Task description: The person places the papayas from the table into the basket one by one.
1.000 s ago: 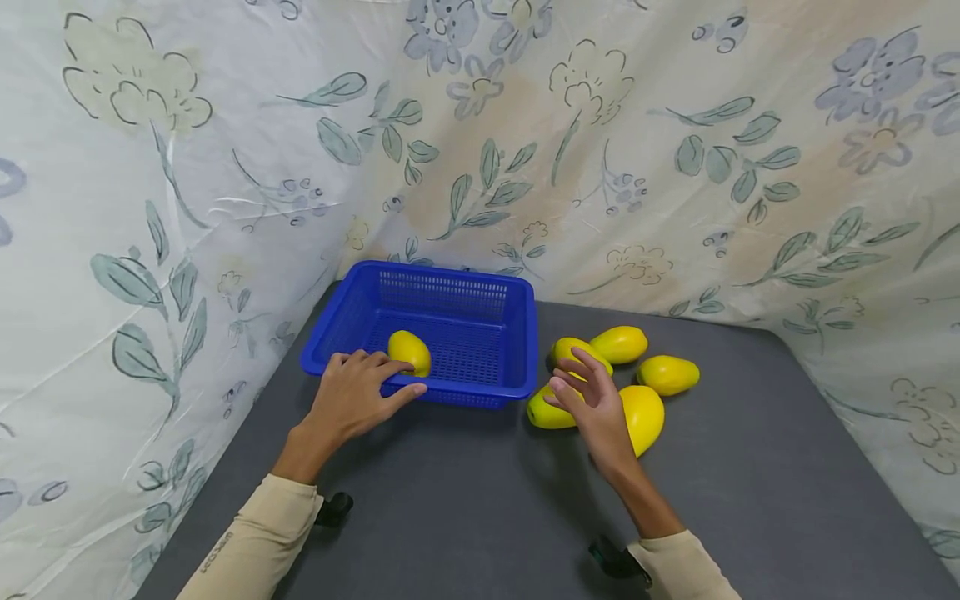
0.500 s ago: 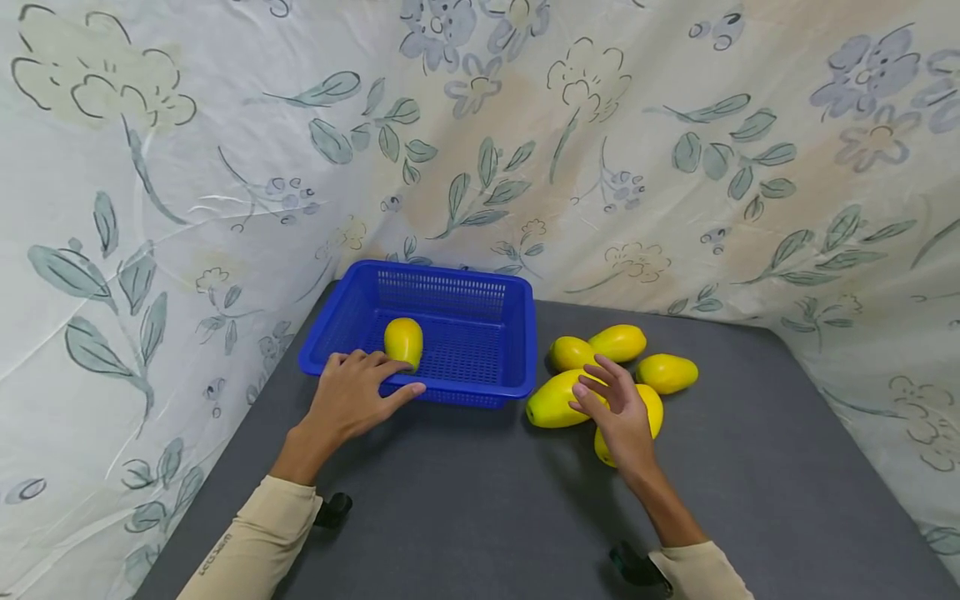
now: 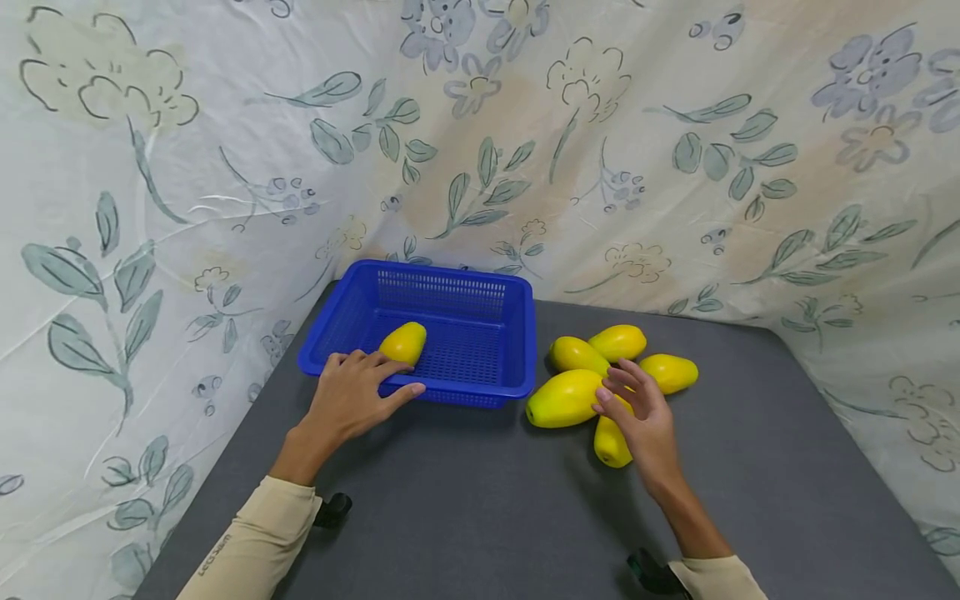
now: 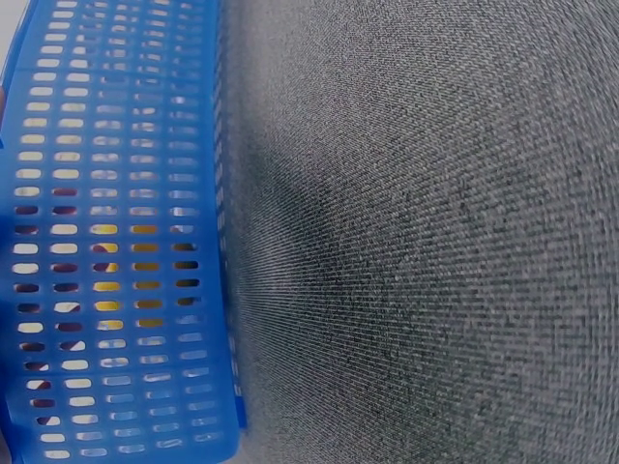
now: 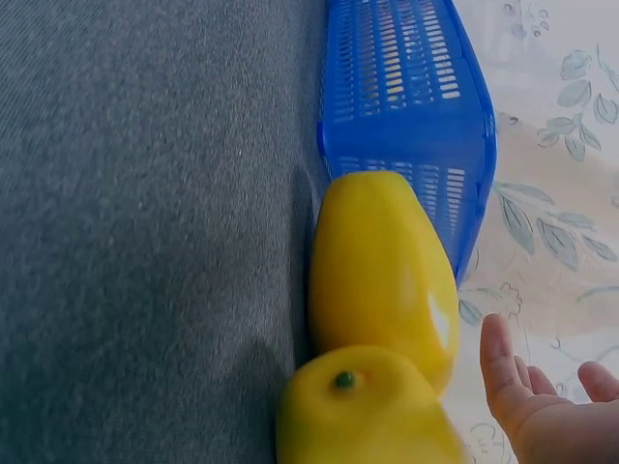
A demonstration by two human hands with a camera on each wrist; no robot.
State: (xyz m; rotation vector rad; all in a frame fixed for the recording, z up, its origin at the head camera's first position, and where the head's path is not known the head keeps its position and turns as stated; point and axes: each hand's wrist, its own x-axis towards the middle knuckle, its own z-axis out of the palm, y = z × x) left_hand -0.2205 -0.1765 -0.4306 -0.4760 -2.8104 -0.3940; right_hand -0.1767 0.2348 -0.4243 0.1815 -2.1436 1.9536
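Note:
My left hand grips the near rim of the blue plastic basket, fingers over the rim and thumb on the outside. Inside the basket, just beyond those fingers, lies one smooth yellow mango-shaped fruit; its near end is hidden behind the hand. The right hand hovers above several more yellow fruits, fingers loosely bent and holding nothing. Nearest to it are a large fruit and another fruit partly hidden by the hand. The right wrist view shows its raised fingers apart from a fruit.
Behind the near fruits lie further fruits and one at the right. All rest on a dark grey tabletop. A floral cloth hangs along the back and sides.
My right hand has moved right, away from the basket and over the loose fruits. The fruit inside the basket has rolled and turned. The left hand has stayed on the rim.

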